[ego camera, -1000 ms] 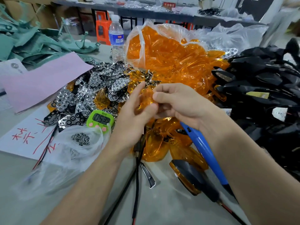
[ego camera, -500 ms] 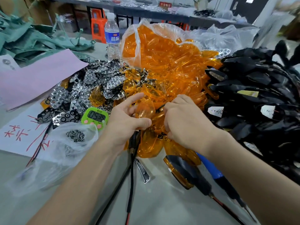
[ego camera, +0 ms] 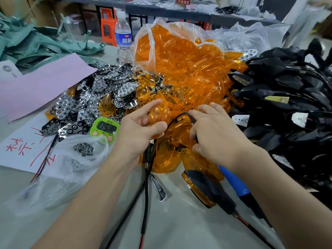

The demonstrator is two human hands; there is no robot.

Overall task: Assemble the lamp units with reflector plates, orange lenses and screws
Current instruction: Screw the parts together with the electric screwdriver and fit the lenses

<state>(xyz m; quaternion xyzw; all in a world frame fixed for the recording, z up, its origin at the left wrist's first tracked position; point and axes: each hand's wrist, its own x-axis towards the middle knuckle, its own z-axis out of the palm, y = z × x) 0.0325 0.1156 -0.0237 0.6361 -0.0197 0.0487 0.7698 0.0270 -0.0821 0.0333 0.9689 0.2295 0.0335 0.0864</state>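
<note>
Since the previous frame a black wire (ego camera: 179,114) arcs up between the hands. The left hand (ego camera: 142,128) pinches an orange lens (ego camera: 159,114) (index extended) above the lens pile (ego camera: 188,78). The right hand (ego camera: 217,135) curls its fingers on the wire's end; its palm's contents are hidden.
</note>
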